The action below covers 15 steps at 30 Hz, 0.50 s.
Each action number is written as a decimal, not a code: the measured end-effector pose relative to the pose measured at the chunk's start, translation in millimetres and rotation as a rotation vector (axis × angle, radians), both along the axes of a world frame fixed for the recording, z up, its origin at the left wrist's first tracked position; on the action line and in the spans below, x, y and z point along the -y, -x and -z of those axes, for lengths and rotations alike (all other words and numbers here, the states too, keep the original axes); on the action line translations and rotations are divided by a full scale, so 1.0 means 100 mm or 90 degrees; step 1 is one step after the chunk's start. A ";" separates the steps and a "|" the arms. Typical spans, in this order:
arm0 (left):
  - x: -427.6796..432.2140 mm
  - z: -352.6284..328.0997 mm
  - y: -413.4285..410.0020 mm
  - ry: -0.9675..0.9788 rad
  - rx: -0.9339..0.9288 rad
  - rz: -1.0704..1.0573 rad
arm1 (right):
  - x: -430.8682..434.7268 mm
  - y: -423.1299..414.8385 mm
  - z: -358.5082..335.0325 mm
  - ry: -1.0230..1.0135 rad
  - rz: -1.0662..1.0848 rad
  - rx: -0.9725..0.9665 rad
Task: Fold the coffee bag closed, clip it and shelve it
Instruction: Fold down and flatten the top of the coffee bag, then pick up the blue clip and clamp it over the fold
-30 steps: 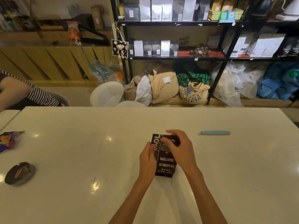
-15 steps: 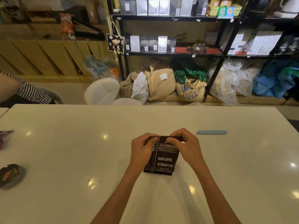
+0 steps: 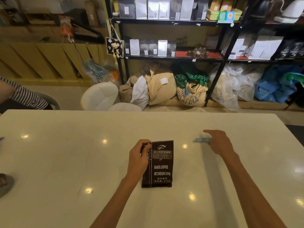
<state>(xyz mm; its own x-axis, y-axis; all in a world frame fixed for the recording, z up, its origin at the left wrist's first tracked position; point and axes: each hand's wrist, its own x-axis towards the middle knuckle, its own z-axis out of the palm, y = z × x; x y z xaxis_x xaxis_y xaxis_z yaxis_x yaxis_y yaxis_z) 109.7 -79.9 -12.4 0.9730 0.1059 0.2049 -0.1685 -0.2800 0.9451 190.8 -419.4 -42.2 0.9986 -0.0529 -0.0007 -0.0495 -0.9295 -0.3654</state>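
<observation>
Dark brown foil, white lettering: the flat-topped coffee bag [image 3: 158, 163] stands upright at the centre of the glossy white worktop [image 3: 65, 162], its printed face towards the camera and its top edge folded level. The left hand [image 3: 139, 157] is wrapped around the bag's upper left edge, fingers curled shut on the fold, thumb side near the camera. Over to the right, the right hand [image 3: 219, 143] reaches out low over the worktop, well apart from the bag. A slim pale-blue plastic clip [image 3: 202, 140] pokes out leftwards from under its fingertips, blurred; the fingers are bent over the clip's right end and touch it, though whether they have truly closed on it I cannot tell. Beyond the far edge of the worktop stands a black metal shelf rack [image 3: 172, 22], loaded with silver, white and black pouches. Burlap sacks [image 3: 189, 94] slump on the floor beneath it. At the far left, a striped sleeve [image 3: 26, 96] of another person edges into view.
</observation>
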 end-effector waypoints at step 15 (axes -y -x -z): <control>-0.12 0.00 -0.01 0.035 -0.110 0.151 | -1.17 0.83 -0.75 -0.042 -0.301 0.213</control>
